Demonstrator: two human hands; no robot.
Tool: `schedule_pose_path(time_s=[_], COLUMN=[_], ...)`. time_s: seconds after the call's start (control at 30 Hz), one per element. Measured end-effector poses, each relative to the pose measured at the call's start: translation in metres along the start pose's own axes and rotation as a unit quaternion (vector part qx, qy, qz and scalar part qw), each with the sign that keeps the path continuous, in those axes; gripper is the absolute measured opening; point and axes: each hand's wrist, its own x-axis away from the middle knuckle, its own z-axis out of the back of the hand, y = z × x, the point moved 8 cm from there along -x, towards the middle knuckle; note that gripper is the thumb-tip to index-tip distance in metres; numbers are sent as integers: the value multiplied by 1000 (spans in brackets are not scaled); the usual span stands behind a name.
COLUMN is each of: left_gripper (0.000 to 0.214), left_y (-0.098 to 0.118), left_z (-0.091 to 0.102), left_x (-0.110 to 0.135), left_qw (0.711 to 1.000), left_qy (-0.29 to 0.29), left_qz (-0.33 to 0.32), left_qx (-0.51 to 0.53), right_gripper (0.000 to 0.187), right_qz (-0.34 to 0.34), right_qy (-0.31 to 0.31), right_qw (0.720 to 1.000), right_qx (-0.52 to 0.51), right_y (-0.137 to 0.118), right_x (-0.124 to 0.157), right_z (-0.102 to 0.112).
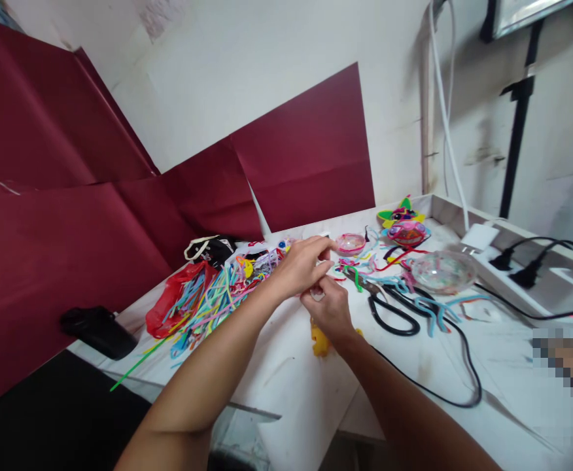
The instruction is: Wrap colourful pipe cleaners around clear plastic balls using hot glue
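My left hand [302,267] reaches over the table with its fingers bent and drawn together above my right hand [329,309]. The right fingers are curled in a pinch, and the two hands meet. Whatever lies between the fingertips is hidden or too small to name. A yellow object [320,340] rests on the table just under my right hand, partly covered by it. Black-handled scissors [394,317] lie to the right of the hands. Left of them spreads a pile of colourful pipe cleaners [218,297], some in a red plastic bag [171,297].
A pink-rimmed clear bowl [351,244], a colourful craft figure [407,226] and a clear round dish [442,271] stand at the back right. A power strip [522,268] with black cables runs along the right. A black object [97,332] lies at the left edge.
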Motion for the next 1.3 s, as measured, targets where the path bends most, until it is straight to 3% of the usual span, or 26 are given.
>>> schedule_pose_path(time_s=[0.07, 0.1, 0.2, 0.33, 0.43, 0.5, 0.7, 0.9, 1.03, 1.17, 1.3], left_gripper=[25, 17, 14, 13, 13, 12, 23, 50, 53, 56, 63], left_y=[-8, -14, -28, -65, -104, -123, -162, -152, -126, -105, -99], left_z=[-9, -7, 9, 24, 25, 20, -15, -67, -89, -91, -88], left_x=[-11, -16, -23, -15, 9, 28, 91, 122, 122, 121, 125], left_qw=[998, 997, 993, 955, 907, 891, 822, 748, 697, 688, 699], left_qy=[-53, -46, 33, 121, 178, 197, 247, 178, 133, 124, 133], left_qz=[19, 35, 64, 130, 221, 253, 339, 380, 309, 223, 174], left_qx=[33, 44, 91, 238, 310, 322, 384, 514, 633, 680, 681], right_gripper=[8, 7, 4, 5, 7, 8, 13, 11, 15, 12, 14], right_qz=[-39, -58, -117, -219, -295, -338, -407, -417, -413, -417, -415], right_qy=[-2, -5, -15, -24, -20, -7, 20, 32, 24, 0, -26], right_qw=[999, 998, 990, 962, 929, 906, 832, 768, 745, 737, 745], right_qx=[-19, -32, -81, -161, -221, -255, -376, -485, -524, -532, -521], right_y=[6, 9, 15, 27, 38, 46, 57, 53, 49, 47, 49], right_x=[1, 1, 3, 6, 10, 12, 15, 13, 15, 21, 27], right_z=[-2, -3, -8, -15, -18, -19, -23, -29, -34, -41, -47])
